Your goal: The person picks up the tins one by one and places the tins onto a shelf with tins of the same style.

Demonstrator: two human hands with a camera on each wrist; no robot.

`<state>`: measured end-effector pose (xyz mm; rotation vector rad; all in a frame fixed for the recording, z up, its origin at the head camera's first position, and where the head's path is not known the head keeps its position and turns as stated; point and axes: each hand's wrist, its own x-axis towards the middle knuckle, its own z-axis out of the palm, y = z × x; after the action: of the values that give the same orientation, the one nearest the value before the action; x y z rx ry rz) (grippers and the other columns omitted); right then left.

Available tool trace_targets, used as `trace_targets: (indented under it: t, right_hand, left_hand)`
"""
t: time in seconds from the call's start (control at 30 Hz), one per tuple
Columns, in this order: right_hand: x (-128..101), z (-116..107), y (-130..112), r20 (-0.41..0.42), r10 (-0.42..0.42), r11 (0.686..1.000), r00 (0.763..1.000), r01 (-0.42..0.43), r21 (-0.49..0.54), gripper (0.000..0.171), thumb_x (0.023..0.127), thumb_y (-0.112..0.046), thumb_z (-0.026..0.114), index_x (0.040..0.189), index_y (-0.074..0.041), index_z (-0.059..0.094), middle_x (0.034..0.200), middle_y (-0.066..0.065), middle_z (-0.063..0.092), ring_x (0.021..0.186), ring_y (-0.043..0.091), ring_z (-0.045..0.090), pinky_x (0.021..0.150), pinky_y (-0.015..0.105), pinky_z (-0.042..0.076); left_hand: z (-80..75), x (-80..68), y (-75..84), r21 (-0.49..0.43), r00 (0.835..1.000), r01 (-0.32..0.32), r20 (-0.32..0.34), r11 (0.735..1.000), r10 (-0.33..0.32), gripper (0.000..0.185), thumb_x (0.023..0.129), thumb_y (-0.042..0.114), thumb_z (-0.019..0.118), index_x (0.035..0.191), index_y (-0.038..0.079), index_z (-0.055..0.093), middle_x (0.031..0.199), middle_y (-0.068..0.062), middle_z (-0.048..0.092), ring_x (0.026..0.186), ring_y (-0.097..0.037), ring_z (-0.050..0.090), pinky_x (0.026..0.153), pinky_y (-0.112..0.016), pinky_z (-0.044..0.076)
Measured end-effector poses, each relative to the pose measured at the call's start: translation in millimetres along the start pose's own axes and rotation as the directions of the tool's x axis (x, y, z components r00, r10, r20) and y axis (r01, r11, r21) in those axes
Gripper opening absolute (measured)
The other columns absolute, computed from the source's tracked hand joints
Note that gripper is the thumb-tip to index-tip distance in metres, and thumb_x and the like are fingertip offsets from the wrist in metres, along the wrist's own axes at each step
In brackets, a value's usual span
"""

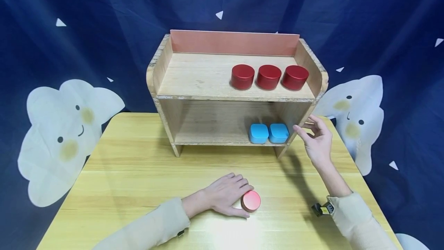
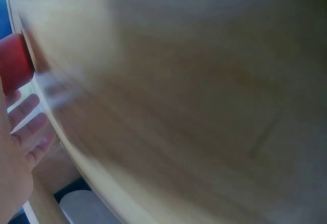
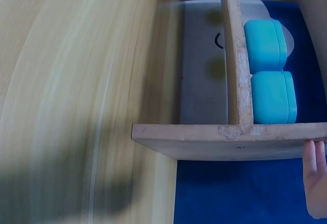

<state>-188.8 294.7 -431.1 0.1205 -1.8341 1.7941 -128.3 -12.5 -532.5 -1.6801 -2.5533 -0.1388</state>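
In the head view, a round red tin (image 1: 251, 201) stands on the table below the shelf. Its left side sits between the spread thumb and fingers of my left hand (image 1: 227, 196); a finger lies against its edge and the thumb is close to its near side. The left wrist view has the tin (image 2: 15, 63) beside extended fingers (image 2: 30, 127). My right hand (image 1: 318, 142) is at the outer face of the wooden shelf's right side panel (image 1: 299, 130). In the right wrist view its fingertips (image 3: 309, 157) meet that panel, with nothing held.
On the top board (image 1: 197, 76) of the shelf, three dark red round tins (image 1: 268, 77) stand in a row at the right. Two blue square tins (image 1: 259, 133) sit side by side at the lower board's right end. Behind the table hangs a dark blue curtain (image 1: 138, 7).
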Motion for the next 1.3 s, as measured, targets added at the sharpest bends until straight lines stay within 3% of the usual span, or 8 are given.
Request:
trace_targets:
  t: [0.83, 1.3]
  right_hand:
    - [1.3, 2.3, 0.9, 0.012, -0.02, 1.0, 1.0, 0.02, -0.015, 0.048, 0.084, 0.02, 0.074, 0.128, 0.002, 0.07, 0.108, -0.011, 0.075, 0.09, -0.001, 0.073, 0.072, 0.012, 0.06]
    - [0.5, 0.3, 0.2, 0.005, -0.018, 1.0, 1.0, 0.018, -0.005, 0.048, 0.084, 0.021, 0.074, 0.128, 0.003, 0.07, 0.108, -0.011, 0.075, 0.09, 0.0, 0.073, 0.072, 0.012, 0.06]
  left_hand:
    - [2.7, 6.0, -1.0, 0.01, 1.0, -0.009, -0.011, 1.0, 0.009, 0.061, 0.095, 0.078, 0.052, 0.122, 0.024, 0.064, 0.111, 0.01, 0.066, 0.102, -0.008, 0.059, 0.088, -0.025, 0.049]
    - [-16.6, -0.7, -6.6, 0.033, 0.995, 0.089, -0.037, 0.995, -0.088, 0.061, 0.089, 0.077, 0.062, 0.118, 0.025, 0.067, 0.111, 0.01, 0.069, 0.104, -0.01, 0.061, 0.091, -0.029, 0.053]
